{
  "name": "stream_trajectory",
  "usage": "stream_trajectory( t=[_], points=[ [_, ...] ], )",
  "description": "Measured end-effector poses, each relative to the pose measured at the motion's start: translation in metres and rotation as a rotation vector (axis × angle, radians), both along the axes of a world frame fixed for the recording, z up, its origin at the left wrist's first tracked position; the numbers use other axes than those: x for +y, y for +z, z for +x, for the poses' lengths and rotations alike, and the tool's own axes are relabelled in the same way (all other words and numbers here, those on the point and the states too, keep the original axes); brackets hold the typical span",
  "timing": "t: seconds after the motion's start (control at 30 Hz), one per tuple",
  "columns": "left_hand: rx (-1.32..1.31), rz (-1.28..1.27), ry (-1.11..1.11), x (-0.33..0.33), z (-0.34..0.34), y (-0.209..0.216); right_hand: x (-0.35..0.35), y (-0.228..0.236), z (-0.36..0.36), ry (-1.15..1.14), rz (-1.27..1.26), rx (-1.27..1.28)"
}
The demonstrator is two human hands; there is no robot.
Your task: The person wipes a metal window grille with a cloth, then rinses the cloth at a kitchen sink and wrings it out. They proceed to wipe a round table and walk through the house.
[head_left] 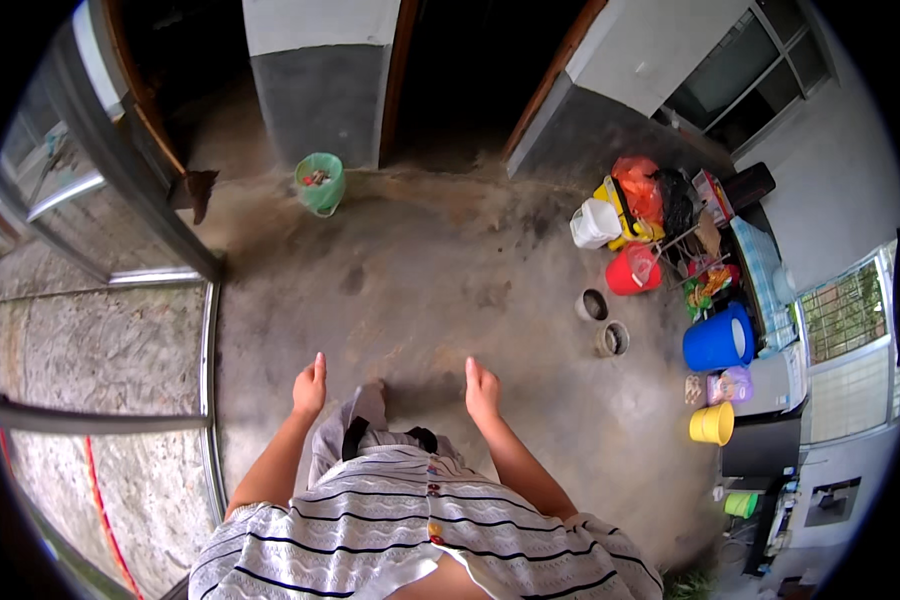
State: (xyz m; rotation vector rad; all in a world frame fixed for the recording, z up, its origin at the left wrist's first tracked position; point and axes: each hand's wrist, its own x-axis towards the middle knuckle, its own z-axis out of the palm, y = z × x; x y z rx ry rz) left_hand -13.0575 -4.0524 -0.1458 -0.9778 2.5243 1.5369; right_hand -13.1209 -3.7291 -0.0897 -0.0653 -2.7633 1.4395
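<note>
My left hand (310, 388) is held out in front of my body over the concrete floor (400, 290). Its fingers look loosely curled, with the thumb pointing forward, and nothing shows in it. To the right, at about the same height, my right hand (482, 390) is in a similar loose fist, thumb also forward, with nothing visible in the grip. The undersides of both hands are hidden. Neither hand touches an object. Below and between them are my grey trousers (332, 445) and one foot stepping forward.
A green bin (320, 184) stands by the wall pillar. Two small pots (612, 339), a red bucket (633, 270), a white bucket (595, 224), a blue bucket (715, 338) and a yellow bucket (711, 424) line the right side. At left is a metal-framed glass door (210, 350); dark doorways open ahead.
</note>
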Motion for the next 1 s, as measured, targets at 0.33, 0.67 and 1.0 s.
stream_trajectory(
  t=[0.33,0.67,1.0],
  points=[
    [0.056,-0.08,-0.297,0.036,-0.416,0.014,0.066,-0.029,-0.311,-0.383,-0.001,-0.103],
    [0.161,0.09,-0.538,0.054,-0.767,0.008,0.014,-0.027,-0.743,0.177,0.017,0.058],
    [0.096,0.106,-0.581,-0.028,-1.119,-0.08,-0.053,-0.012,-1.104,0.246,-0.204,-0.069]
  ],
)
